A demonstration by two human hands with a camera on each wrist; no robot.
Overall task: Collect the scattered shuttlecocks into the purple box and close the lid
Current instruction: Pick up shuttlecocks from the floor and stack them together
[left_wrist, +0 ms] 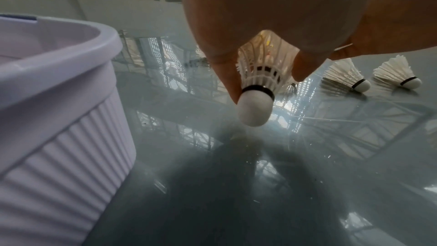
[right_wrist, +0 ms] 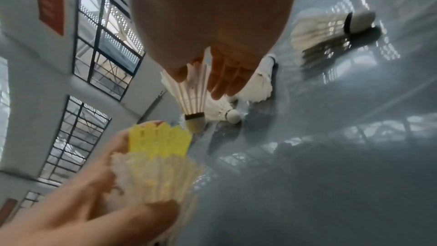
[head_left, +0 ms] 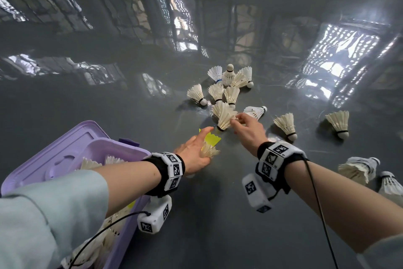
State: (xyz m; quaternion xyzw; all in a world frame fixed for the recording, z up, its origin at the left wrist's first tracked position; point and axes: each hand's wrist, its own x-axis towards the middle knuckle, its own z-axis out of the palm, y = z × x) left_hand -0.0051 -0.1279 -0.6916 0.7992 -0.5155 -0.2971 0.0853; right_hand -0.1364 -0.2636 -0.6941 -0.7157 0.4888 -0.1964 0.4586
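My left hand [head_left: 196,148] holds a white shuttlecock [left_wrist: 256,89] with a yellow one [head_left: 210,138] nested in it, cork end down, just right of the purple box [head_left: 122,148]. My right hand [head_left: 244,124] pinches the feathers of a white shuttlecock [head_left: 223,116] standing cork down on the grey floor; the right wrist view shows that same shuttlecock [right_wrist: 192,98] between thumb and fingers. The box stands with several shuttlecocks inside, and its lid [head_left: 54,153] leans open at its far side. Beyond my hands lies a cluster of several shuttlecocks [head_left: 226,81].
More shuttlecocks lie to the right [head_left: 285,124] [head_left: 339,122] and near my right forearm [head_left: 357,168]. The glossy grey floor [head_left: 109,98] reflects windows. A cable hangs from each wrist camera.
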